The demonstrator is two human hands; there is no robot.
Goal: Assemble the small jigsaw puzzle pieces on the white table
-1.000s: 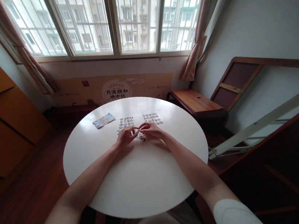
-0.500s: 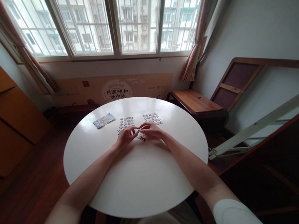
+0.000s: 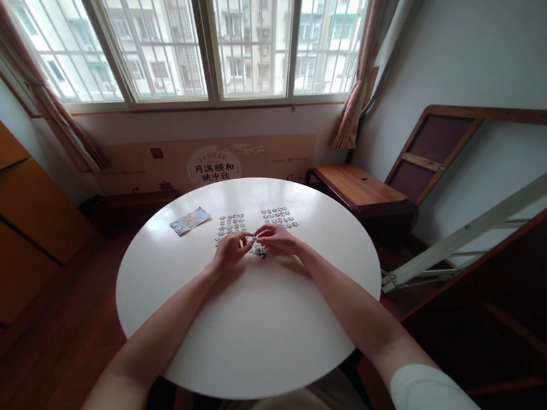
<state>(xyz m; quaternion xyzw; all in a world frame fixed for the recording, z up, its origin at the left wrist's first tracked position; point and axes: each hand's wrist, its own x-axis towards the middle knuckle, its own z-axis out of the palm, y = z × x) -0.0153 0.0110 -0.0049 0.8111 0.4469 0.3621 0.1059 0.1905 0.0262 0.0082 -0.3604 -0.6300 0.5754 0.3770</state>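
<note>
Two hands, the left [image 3: 230, 249] and the right [image 3: 279, 238], angled inward, narrow grip on a puzzle piece [image 3: 254, 236]

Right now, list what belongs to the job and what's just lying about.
Job: puzzle piece between left hand and right hand; loose pile; left piece rows; right piece rows; probably the picture sheet.

Lying about: wooden bench; printed board; wooden frame.

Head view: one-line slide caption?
Two bare hands held close together among small multicoloured jigsaw pieces on a round white table.
</note>
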